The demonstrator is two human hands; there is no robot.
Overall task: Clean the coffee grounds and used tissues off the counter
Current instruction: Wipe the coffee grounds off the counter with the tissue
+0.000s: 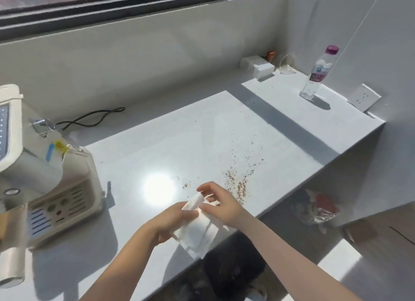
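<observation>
Pale counter in bright sun, with 1 round spot of glare near the middle. Both hands over the near edge, sharing 1 white tissue. Left hand closed around the tissue's left side, fingers curled under it, thumb on top. Right hand pinching the tissue's top corner between thumb and fingertips, the other fingers loosely spread. Tissue folded in soft layers, lifted a little, hanging partly past the counter's near edge. Brown coffee grounds spilled on the counter just to the right of the right hand, thickest close to the near edge, thinner specks trailing away to the far right. A few more specks just left of the hands' far side. Not clear if the tissue touches any grounds. Cream coffee machine at the left, with a slotted tray at its base. Black cord lying on the far left part of the counter, behind the machine. Clear water bottle with a purple cap standing upright at the far right. Small white box in the far corner, left of the bottle. White wall socket on the right wall, near the bottle. Crumpled plastic bag with something red in it lying low on the right, below the counter. Dark window frame across the far top.
</observation>
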